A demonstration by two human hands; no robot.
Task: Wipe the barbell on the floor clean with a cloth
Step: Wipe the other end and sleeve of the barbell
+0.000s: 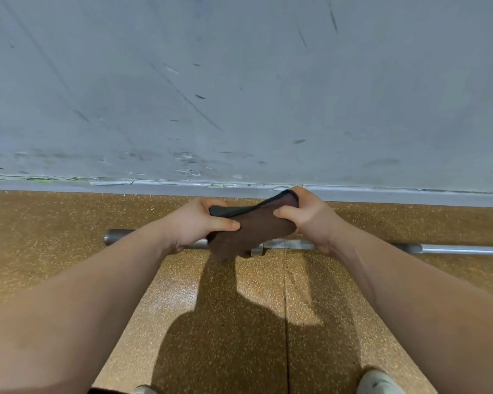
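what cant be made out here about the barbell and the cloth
- Head view: the barbell runs past the right edge, so that end is unseen.
- The cloth, left hand and right hand cover a stretch of the bar.
- Whether the cloth touches the bar: cannot tell, its hanging fold hides that.

- This looks like a gym or weight room, though only a small part of it is in view.
- A steel barbell (291, 244) lies on the floor (69, 237), parallel to the wall and near it.
- The floor is tan, speckled, rubber-like matting of the kind laid in lifting areas, with a straight seam (286, 308) between mats.
- The grey painted wall (239, 95) is heavily scuffed and streaked with dark marks, and its skirting strip (154, 189) is chipped.
- A white sports shoe (379, 382) shows at the bottom edge.
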